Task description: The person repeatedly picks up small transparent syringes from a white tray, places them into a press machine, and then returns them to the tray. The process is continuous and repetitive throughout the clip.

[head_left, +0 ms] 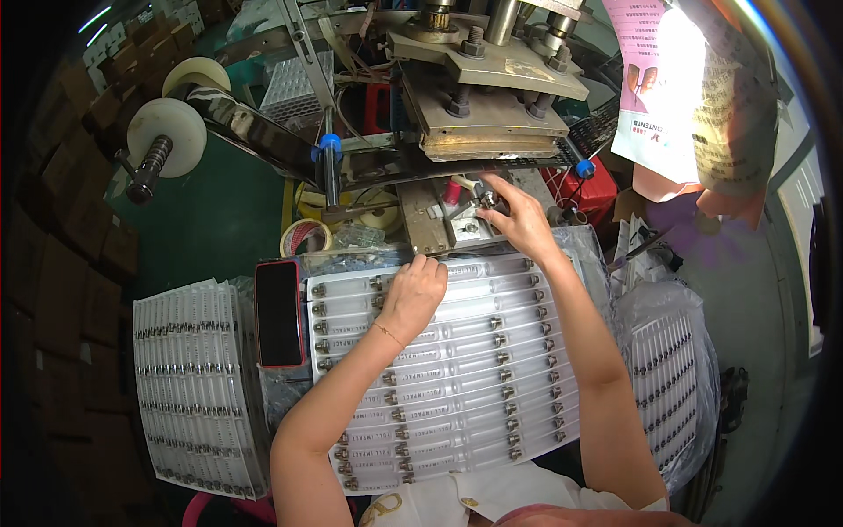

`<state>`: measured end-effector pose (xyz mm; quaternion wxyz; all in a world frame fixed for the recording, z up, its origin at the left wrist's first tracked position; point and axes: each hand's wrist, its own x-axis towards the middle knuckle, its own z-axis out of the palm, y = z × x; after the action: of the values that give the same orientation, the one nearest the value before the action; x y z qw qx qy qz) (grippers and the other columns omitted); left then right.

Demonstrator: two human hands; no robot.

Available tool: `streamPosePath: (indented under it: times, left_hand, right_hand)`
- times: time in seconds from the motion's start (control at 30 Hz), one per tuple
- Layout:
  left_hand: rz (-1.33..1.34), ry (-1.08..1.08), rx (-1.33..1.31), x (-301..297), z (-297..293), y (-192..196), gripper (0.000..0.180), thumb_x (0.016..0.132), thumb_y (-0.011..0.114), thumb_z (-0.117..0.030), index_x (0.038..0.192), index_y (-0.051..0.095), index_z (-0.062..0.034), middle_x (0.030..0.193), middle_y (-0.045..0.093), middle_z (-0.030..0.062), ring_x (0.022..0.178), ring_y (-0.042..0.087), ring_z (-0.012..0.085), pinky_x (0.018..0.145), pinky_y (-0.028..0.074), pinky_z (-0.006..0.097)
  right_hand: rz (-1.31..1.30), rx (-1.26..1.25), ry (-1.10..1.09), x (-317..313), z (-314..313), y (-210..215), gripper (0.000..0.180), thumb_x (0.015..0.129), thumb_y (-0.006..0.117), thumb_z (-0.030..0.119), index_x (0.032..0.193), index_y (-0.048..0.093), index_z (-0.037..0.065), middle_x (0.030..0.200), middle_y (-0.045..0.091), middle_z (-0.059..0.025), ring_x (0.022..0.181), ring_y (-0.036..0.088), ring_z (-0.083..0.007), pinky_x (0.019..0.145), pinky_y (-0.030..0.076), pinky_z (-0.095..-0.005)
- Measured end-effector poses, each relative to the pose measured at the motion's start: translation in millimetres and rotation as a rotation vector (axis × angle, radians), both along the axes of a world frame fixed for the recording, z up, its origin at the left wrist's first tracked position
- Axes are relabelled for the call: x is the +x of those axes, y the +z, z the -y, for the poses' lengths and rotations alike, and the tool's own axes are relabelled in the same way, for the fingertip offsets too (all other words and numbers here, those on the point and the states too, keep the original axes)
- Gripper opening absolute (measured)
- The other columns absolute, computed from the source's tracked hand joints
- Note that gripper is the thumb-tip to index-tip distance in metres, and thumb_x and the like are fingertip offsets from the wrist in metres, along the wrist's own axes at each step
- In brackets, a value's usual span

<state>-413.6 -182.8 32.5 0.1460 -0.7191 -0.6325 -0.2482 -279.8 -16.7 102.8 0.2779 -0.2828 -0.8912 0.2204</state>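
**Fingers close under the press plate**

The right hand pinches a small metal fitting between narrowed fingertips, on the machine bed at about one o'clock from the middle of the view. The brass-coloured press plate hangs just above and beyond those fingers; if it comes down while the hand is there, it could crush them. A loose pinch could also drop the fitting into the gap beside the metal guide block.

The left hand rests curled, knuckles up, on the clear blister sheet of packed metal-tipped tubes at centre; what it holds, if anything, I cannot tell. Leaning on it could dent the blisters or shift the rows. A red phone lies at nine o'clock, just beside the sheet, and a nudge could slide it onto the stacked sheets further left.
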Motion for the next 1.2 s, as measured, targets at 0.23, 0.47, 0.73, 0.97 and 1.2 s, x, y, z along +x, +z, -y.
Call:
streamPosePath:
  times: [0.23, 0.47, 0.73, 0.97, 1.2]
  left_hand:
    - [-0.023, -0.011, -0.013, 2.4, 4.2, 3.5, 0.009, 0.071, 0.06, -0.005, 0.08, 0.059, -0.0034, 0.076, 0.056, 0.0075, 0.078, 0.055, 0.021, 0.065, 0.048, 0.03]
    - [0.091, -0.122, -0.094, 18.0, 47.9, 27.4, 0.023, 0.078, 0.066, -0.015, 0.097, 0.062, -0.0044, 0.08, 0.056, 0.006, 0.077, 0.055, 0.0211, 0.066, 0.047, 0.032]
    - [0.133, -0.098, -0.212, 22.3, 81.4, 22.9, 0.052, 0.081, 0.066, -0.03, 0.127, 0.053, -0.0098, 0.129, 0.05, 0.0133, 0.122, 0.044, 0.0321, 0.102, 0.035, 0.043]
    - [0.181, -0.004, -0.376, 15.6, 94.6, 10.0, 0.055, 0.086, 0.059, -0.038, 0.135, 0.048, -0.0176, 0.143, 0.038, 0.0147, 0.135, 0.029, 0.0364, 0.109, 0.022, 0.053]
    - [0.209, -0.003, -0.318, 15.6, 93.9, 12.7, 0.056, 0.085, 0.061, -0.034, 0.135, 0.047, -0.015, 0.142, 0.038, 0.0153, 0.134, 0.03, 0.0354, 0.11, 0.022, 0.051]
  right_hand:
    - [-0.018, -0.021, 0.002, -0.2, 0.7, -1.0, 0.057, 0.075, 0.074, 0.015, 0.128, 0.052, 0.009, 0.121, 0.059, -0.0192, 0.112, 0.057, -0.0342, 0.091, 0.046, -0.038]
    - [-0.014, -0.04, -0.009, -1.5, 0.5, -2.7, 0.058, 0.076, 0.073, 0.014, 0.129, 0.051, 0.01, 0.121, 0.059, -0.0191, 0.111, 0.058, -0.0343, 0.09, 0.046, -0.0381]
    - [0.085, -0.083, -0.068, 0.6, 4.1, 5.0, 0.065, 0.075, 0.075, 0.016, 0.134, 0.046, 0.011, 0.118, 0.06, -0.0202, 0.108, 0.059, -0.0335, 0.089, 0.047, -0.0387]
    - [0.064, 0.073, 0.03, 58.7, 29.1, 3.0, 0.049, 0.078, 0.072, 0.019, 0.124, 0.056, 0.012, 0.103, 0.065, -0.0125, 0.095, 0.062, -0.0262, 0.083, 0.049, -0.0368]
    - [0.308, 0.248, 0.39, 78.5, 99.8, -30.5, 0.027, 0.074, 0.072, 0.014, 0.098, 0.066, 0.005, 0.091, 0.063, -0.0075, 0.088, 0.059, -0.0232, 0.081, 0.048, -0.0338]
